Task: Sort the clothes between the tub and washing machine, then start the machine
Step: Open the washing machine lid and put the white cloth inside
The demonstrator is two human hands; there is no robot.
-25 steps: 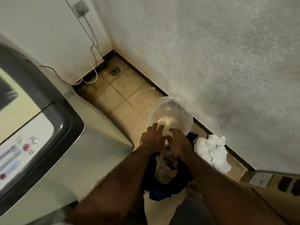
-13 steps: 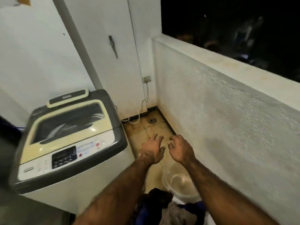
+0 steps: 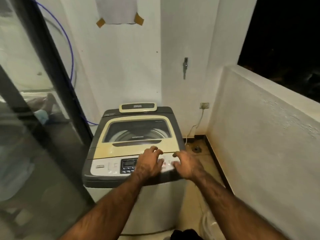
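A top-loading washing machine (image 3: 135,135) stands in the middle, grey with a cream lid that is closed. My left hand (image 3: 149,164) hovers over its front control panel (image 3: 110,166), fingers spread and empty. My right hand (image 3: 187,164) is just to the right, over the panel's right end, fingers curled apart and holding nothing. A clear plastic tub (image 3: 207,224) shows only as a rim at the bottom right on the floor. A dark garment (image 3: 184,234) lies at the bottom edge beside it.
A glass sliding door (image 3: 34,135) with a dark frame fills the left side. A low white parapet wall (image 3: 268,135) runs along the right. A floor drain (image 3: 196,149) and a white cable (image 3: 194,127) from a wall socket sit behind the machine's right side.
My view has risen from the floor and turned left to the machine. Both hands let go of the cloth over the tub and moved up over the control panel.
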